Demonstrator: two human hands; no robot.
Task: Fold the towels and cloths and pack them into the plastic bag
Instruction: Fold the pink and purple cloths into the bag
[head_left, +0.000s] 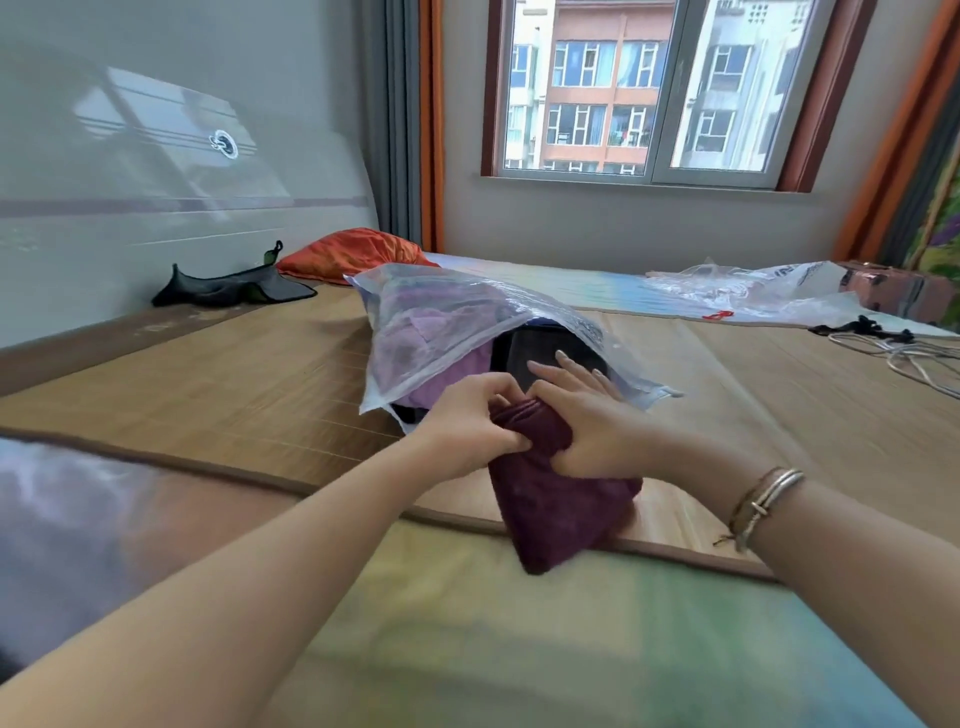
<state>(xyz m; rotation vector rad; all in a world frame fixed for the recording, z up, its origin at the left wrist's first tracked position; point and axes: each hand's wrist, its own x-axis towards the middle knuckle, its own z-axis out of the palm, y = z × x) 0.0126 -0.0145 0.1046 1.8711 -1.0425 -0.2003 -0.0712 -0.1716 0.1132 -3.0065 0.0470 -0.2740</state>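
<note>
Maroon folded towel (550, 499), near on the bed (234, 395), pinched by left hand (467, 426) and right hand (582, 421), apparently aimed into the plastic bag (441, 322) mouth just beyond.

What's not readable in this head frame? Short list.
- Bag contents: head view, cloudy plastic blurs them; only pink and dark shapes show, no count.
- Maroon towel top edge: covered by left hand and right hand.
- Bag mouth lower lip: hidden behind both hands.
- Bottom-left grey mass: blurred, cut by frame edge.
</note>
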